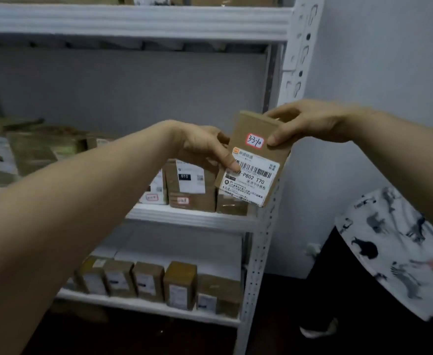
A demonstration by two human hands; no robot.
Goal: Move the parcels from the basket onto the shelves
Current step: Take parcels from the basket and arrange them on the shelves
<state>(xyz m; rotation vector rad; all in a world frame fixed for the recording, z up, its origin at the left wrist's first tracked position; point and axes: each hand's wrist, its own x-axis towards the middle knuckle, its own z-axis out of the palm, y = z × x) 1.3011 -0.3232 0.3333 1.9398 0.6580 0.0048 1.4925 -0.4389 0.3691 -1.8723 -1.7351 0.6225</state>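
Note:
A small brown cardboard parcel [254, 160] with a white shipping label and a red-edged sticker reading 3-3-10 is held up in front of the white shelf unit [192, 217]. My left hand [205, 147] pinches its left edge, thumb on the label. My right hand [310, 121] grips its top right corner, thumb on the front face. The parcel hangs tilted, just above the right end of the middle shelf. The basket is not in view.
Several brown parcels [189, 185] stand on the middle shelf, and a row of several more [159, 285] on the lower shelf. The perforated white upright [259, 252] stands at the right. A patterned garment [402, 249] and a shoe [318, 329] show at lower right.

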